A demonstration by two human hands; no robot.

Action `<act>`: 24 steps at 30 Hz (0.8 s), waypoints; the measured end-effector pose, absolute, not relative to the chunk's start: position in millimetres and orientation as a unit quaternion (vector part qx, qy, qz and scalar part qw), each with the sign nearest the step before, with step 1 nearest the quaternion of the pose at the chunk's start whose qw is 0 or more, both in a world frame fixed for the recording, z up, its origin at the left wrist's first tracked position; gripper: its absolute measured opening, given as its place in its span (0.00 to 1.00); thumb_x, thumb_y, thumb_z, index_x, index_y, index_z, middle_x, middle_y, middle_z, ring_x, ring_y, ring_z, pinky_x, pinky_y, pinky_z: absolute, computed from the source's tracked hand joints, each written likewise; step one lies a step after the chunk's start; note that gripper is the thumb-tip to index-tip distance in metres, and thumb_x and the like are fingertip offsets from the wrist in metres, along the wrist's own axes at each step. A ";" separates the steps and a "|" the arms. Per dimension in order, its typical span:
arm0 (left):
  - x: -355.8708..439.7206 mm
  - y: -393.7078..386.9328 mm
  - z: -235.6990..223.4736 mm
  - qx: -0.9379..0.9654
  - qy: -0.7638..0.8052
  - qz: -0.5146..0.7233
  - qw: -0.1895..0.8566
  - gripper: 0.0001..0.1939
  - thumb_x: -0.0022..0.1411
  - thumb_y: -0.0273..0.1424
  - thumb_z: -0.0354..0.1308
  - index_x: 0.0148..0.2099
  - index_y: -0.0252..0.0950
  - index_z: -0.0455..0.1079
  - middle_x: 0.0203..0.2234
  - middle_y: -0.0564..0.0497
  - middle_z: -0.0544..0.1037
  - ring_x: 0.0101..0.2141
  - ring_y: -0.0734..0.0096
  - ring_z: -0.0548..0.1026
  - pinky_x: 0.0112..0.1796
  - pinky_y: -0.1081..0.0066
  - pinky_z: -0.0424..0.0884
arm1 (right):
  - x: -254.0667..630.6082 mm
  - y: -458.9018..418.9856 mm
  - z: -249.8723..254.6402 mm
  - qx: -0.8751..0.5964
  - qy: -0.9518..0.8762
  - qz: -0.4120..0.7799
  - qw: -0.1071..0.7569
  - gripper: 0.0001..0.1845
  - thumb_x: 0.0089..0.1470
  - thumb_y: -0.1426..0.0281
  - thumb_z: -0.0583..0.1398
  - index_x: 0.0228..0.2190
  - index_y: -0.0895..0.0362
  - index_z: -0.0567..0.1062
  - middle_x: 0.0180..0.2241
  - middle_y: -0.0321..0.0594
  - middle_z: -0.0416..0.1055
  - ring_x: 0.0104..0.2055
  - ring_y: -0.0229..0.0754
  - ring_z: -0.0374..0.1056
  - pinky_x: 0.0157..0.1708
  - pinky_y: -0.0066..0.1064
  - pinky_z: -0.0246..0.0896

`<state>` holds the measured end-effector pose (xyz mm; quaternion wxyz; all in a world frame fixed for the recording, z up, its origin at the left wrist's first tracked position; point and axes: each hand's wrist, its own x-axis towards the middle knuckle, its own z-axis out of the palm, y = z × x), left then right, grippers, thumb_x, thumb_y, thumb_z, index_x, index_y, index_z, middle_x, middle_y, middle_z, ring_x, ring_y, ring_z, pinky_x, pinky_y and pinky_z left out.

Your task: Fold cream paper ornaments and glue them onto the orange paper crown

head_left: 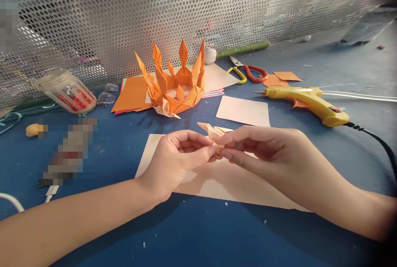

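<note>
Between my two hands is a small pale peach origami crane (214, 132), its folded points sticking up above my fingertips. My left hand (181, 155) pinches its left and lower side with thumb and fingers. On the right side, my right hand (263, 145) grips it between thumb and forefinger. Part of the crane is hidden behind my fingers. Beneath both hands lies a large pale sheet of paper (214, 180). Farther back stands an orange folded-paper crown (189, 95), with another pale crane (166, 109) against its front left.
A yellow glue gun (305, 99) lies at right with its black cord trailing. Red and yellow scissors (256, 73), orange paper squares (287, 77), and a pale square (243, 110) are behind. At left are a tipped jar (68, 91) and glasses (107, 95). A perforated metal panel (124, 19) borders the back.
</note>
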<state>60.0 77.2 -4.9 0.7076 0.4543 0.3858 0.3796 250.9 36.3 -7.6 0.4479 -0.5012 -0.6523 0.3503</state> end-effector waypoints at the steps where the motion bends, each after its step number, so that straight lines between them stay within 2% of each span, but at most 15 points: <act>1: 60.4 77.1 -4.8 0.450 0.390 0.380 0.707 0.09 0.49 0.28 0.78 0.28 0.36 0.80 0.26 0.52 0.86 0.30 0.70 0.85 0.39 0.71 0.80 | 250.8 36.9 -7.0 -0.502 -0.656 0.349 0.442 0.10 0.59 0.58 0.67 0.34 0.50 0.86 0.36 0.40 0.85 0.37 0.45 0.80 0.37 0.32 0.78; 6: 59.7 78.9 -4.4 0.448 0.387 0.373 0.714 0.08 0.50 0.27 0.77 0.28 0.36 0.80 0.26 0.53 0.86 0.30 0.72 0.85 0.39 0.74 0.80 | 252.3 37.3 -5.6 -0.506 -0.663 0.339 0.435 0.07 0.58 0.62 0.66 0.33 0.49 0.86 0.34 0.37 0.84 0.35 0.43 0.80 0.35 0.29 0.77; 11: 58.3 79.4 -3.7 0.450 0.384 0.371 0.716 0.06 0.52 0.27 0.76 0.29 0.37 0.80 0.26 0.53 0.86 0.30 0.73 0.85 0.40 0.75 0.80 | 254.0 36.4 -7.6 -0.509 -0.670 0.316 0.437 0.08 0.58 0.60 0.66 0.34 0.48 0.87 0.34 0.38 0.84 0.35 0.43 0.79 0.33 0.31 0.75; 18: 58.2 80.0 -5.7 0.464 0.386 0.363 0.710 0.08 0.51 0.29 0.76 0.29 0.37 0.79 0.28 0.52 0.86 0.32 0.67 0.85 0.42 0.67 0.80 | 252.0 38.0 -8.4 -0.507 -0.677 0.306 0.437 0.09 0.57 0.61 0.65 0.34 0.47 0.87 0.33 0.38 0.84 0.35 0.44 0.79 0.32 0.32 0.75; 24: 58.8 80.1 -5.1 0.463 0.370 0.375 0.713 0.10 0.47 0.27 0.79 0.30 0.37 0.80 0.28 0.54 0.86 0.33 0.73 0.84 0.41 0.76 0.78 | 249.6 38.9 -6.3 -0.516 -0.643 0.352 0.443 0.10 0.57 0.59 0.67 0.34 0.51 0.86 0.32 0.39 0.84 0.33 0.43 0.79 0.34 0.30 0.76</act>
